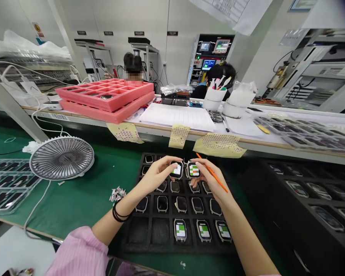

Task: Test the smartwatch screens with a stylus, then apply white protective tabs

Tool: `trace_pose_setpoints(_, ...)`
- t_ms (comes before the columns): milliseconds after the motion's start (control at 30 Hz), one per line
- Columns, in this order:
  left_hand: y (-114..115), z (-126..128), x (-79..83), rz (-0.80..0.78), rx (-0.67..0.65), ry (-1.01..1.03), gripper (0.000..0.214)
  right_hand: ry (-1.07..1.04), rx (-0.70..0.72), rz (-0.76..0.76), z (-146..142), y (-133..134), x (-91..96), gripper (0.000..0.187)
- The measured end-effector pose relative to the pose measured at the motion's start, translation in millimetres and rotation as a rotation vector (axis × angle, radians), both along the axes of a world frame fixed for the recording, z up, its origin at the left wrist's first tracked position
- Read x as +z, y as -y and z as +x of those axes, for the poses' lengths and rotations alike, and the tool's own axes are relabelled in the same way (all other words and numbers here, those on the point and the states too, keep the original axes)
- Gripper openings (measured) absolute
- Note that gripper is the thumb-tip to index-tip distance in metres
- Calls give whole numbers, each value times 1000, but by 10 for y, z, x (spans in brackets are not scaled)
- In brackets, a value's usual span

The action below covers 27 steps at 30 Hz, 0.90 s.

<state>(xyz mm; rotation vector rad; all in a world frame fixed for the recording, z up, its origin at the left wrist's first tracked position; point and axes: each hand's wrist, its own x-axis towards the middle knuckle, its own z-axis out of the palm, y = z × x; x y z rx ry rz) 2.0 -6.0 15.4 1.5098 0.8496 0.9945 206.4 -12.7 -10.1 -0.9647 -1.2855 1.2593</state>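
Two lit smartwatches without straps are held up side by side over a black foam tray (pixel 138 230). My left hand (pixel 159 172) is closed around the edges of the left smartwatch (pixel 176 171), its thumb on the screen. In my right hand (pixel 209 174) is the right smartwatch (pixel 193 170), which shows green, white and orange blocks. An orange stick (pixel 212 173), perhaps a pen or tweezers, also lies across that hand. Below, the tray's compartments hold several dark watches; three in the front row, such as a lit watch (pixel 180 230), show green and white screens.
A round grey fan (pixel 61 158) stands left on the green bench. Scraps (pixel 117 194) lie left of the tray. Black trays (pixel 299 214) of watches are stacked at right. Pink foam trays (pixel 106 96), papers (pixel 178 116) and a pen cup (pixel 214 99) occupy the shelf. Two people sit beyond.
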Motion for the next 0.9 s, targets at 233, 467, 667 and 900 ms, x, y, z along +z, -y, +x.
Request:
trace_pose_setpoints(233, -37, 23, -79, 24, 3, 5, 37, -3, 89, 57, -1, 20, 6, 28)
trace_pose_setpoints(467, -48, 14, -93, 45, 18, -14, 35, 34, 148, 105, 12, 8, -34, 34)
trace_pose_setpoints(667, -41, 10, -69, 11, 19, 3, 36, 59, 151, 134, 18, 11, -21, 33)
trace_pose_setpoints(900, -19, 4, -28, 11, 18, -4, 36, 31, 76, 96, -13, 32, -5, 32)
